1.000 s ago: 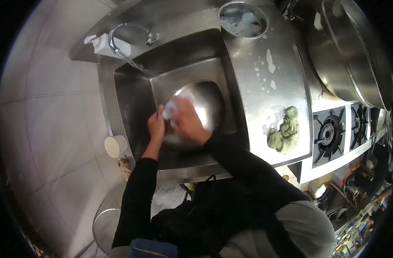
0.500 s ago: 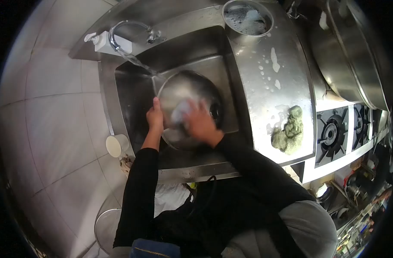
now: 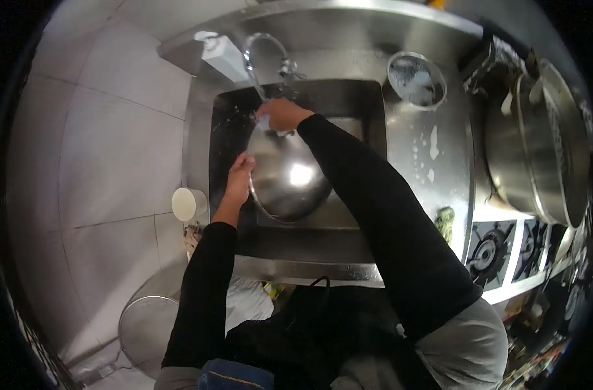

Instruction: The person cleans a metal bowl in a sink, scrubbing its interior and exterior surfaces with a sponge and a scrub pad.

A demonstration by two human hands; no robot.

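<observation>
A round, shiny metal bowl [image 3: 287, 172] stands tilted in the sink [image 3: 296, 240]. My left hand [image 3: 240, 181] grips its left rim, thumb on the near face. At the bowl's upper edge, under the faucet [image 3: 250, 55], my right hand [image 3: 285, 116] presses a small whitish cloth or sponge [image 3: 264, 121] against the metal, fingers bent around it. Water from the spout falls beside that hand and splashes onto the sink's left wall. Part of the bowl's upper right is hidden behind my right forearm.
A white pump bottle [image 3: 225, 57] stands behind the sink, and a pot of soapy water [image 3: 416, 81] at the back right. Right of my sleeve lies a green scrubber [image 3: 445, 224]. Beyond are a large pot [image 3: 517, 153] and stove burners [image 3: 486, 252]. A white cup [image 3: 188, 204] is at left.
My right hand has moved from the bowl's middle up to its top edge, under the faucet. The bowl now stands more tilted. The view has shifted, and my sleeve now covers part of the counter.
</observation>
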